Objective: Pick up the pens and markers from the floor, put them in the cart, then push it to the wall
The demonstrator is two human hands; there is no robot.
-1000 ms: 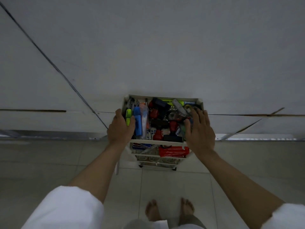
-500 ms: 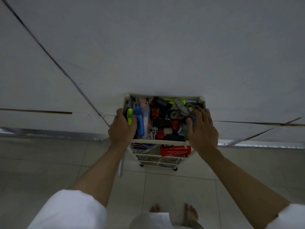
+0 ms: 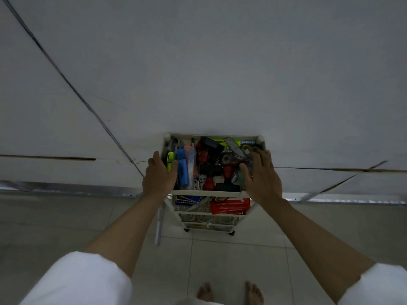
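Grey wall [image 3: 220,73] touches the white plastic cart [image 3: 207,192]; left hand [image 3: 159,177] and right hand [image 3: 262,179] grip its sides. Labels too blurry.

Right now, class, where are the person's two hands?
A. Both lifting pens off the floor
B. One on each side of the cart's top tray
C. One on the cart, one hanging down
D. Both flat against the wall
B: the left hand rests on the left edge and the right hand on the right edge of the cart, whose far rim sits at the wall.
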